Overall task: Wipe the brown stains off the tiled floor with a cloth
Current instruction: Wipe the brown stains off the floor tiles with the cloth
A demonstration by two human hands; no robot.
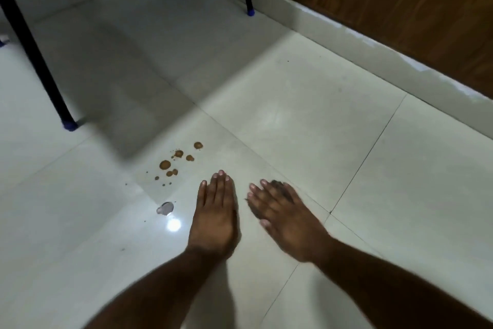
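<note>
Pre-wipe stage — stains [177,162] untouched on the floor [346,142], just beyond the left hand [214,211]. Both hands flat, fingers straight, holding nothing; right hand [282,215] beside the left. No cloth visible — fetching one is probably next.

2 bare forearms, no sleeves, watch or rings visible; left hand [214,218] and right hand [284,218] ungloved, short fingernails.
</note>
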